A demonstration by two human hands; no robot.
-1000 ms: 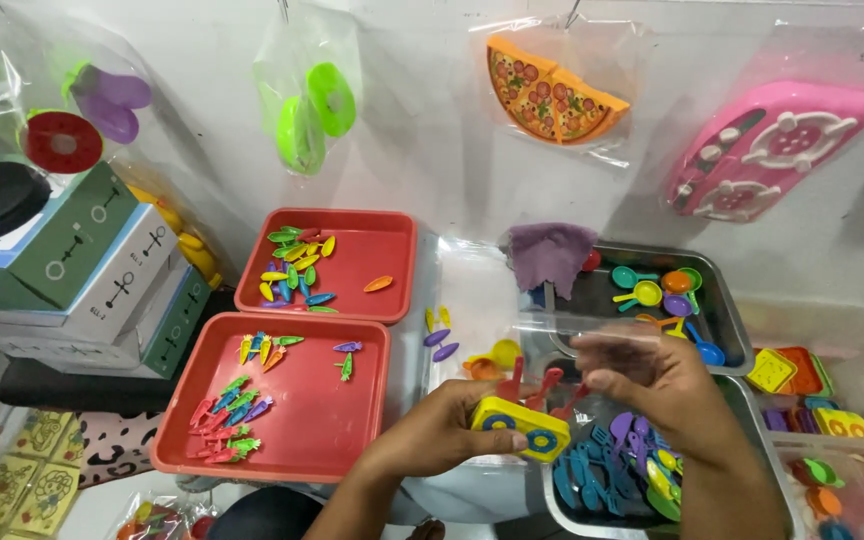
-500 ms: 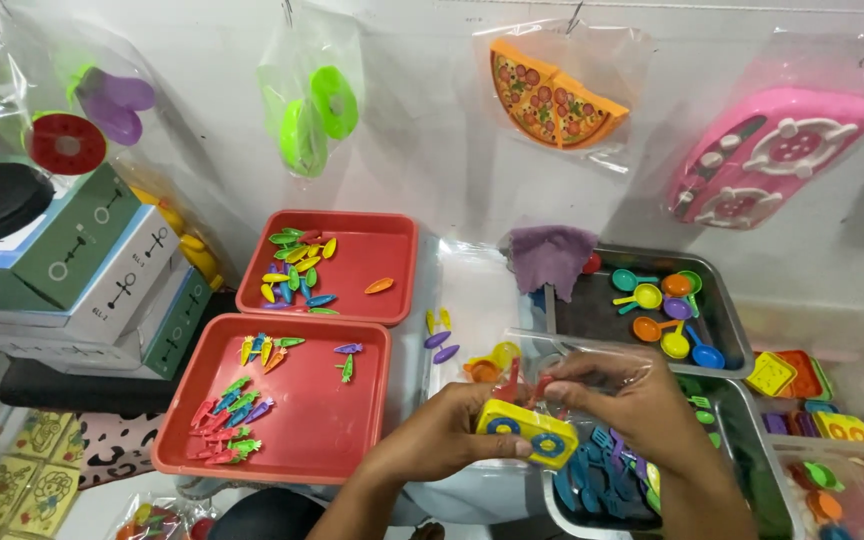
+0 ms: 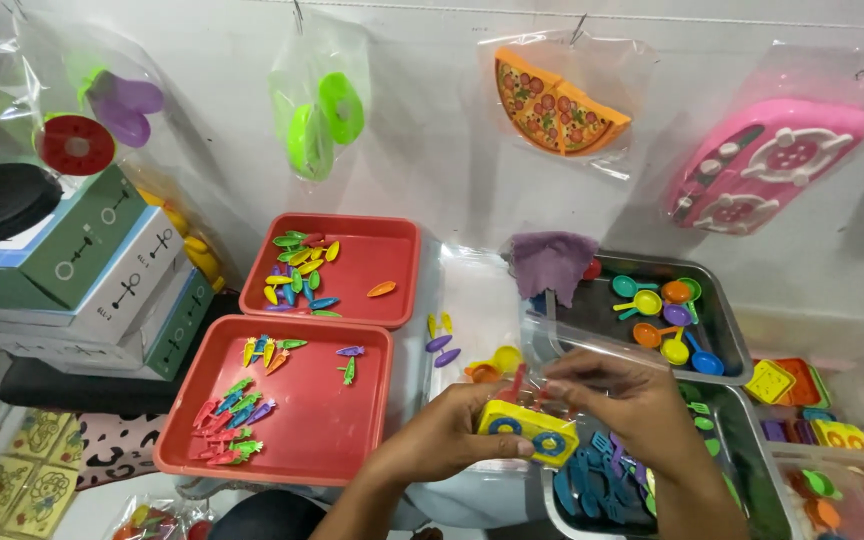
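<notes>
Yellow toy stove (image 3: 527, 431), held between fingers of left hand (image 3: 452, 435) and right hand (image 3: 632, 400): glossy smooth plastic. Clear bag (image 3: 562, 345) above right fingertips: thin shiny film. Metal tray (image 3: 722, 330) beyond right fingers: dull steel. Red tray (image 3: 352, 440) left of left fingers: smooth plastic. Purple cloth (image 3: 550, 260): soft, matt.

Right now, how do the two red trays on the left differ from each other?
The far red tray holds its small toy pieces bunched in its left corner, with one orange piece apart; the near red tray has pieces spread in two groups, some near its top edge and a row at its lower left. The near tray looks larger in this view and lies closer to the left hand. Both are red, shallow and rectangular, side by side.
</notes>
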